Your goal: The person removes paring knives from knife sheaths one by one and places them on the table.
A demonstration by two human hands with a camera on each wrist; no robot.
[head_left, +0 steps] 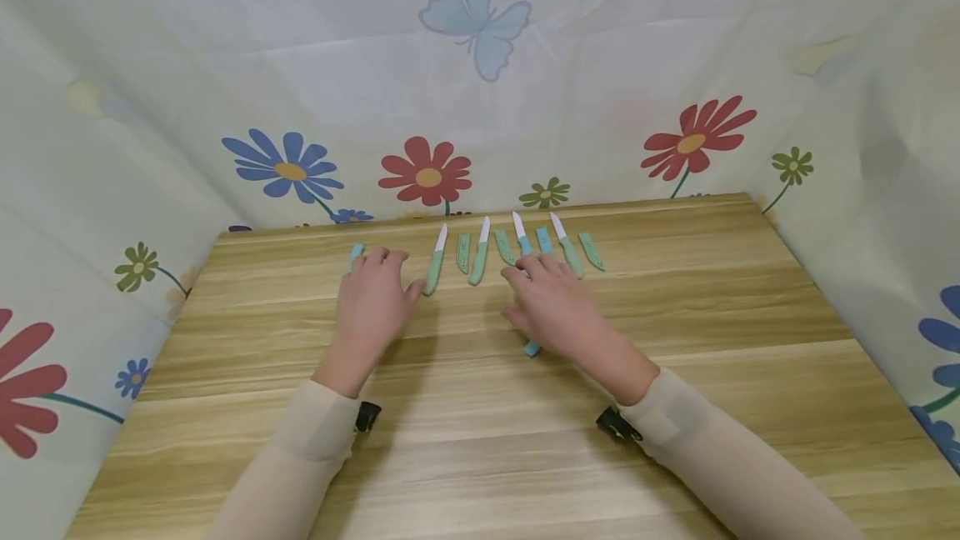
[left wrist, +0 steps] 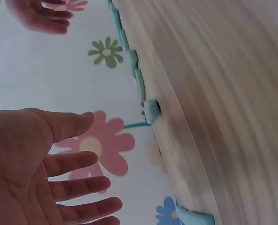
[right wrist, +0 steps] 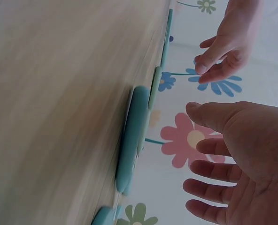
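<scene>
My left hand is held over the table, fingers spread and holding nothing; the left wrist view shows its bare palm. Partly behind it lies a blue piece, its kind unclear. Just right of that thumb is a green-handled paring knife with a white blade. My right hand, likewise with nothing in it, hovers over another blue piece, mostly covered. Beyond its fingertips lie a blue-handled knife and a green-handled knife. Between the hands, farther back, is another green-handled knife.
Among the knives lie green sheaths, one at left, one in the middle and one at far right, plus a blue sheath. The wooden table meets a flower-printed curtain at its back edge.
</scene>
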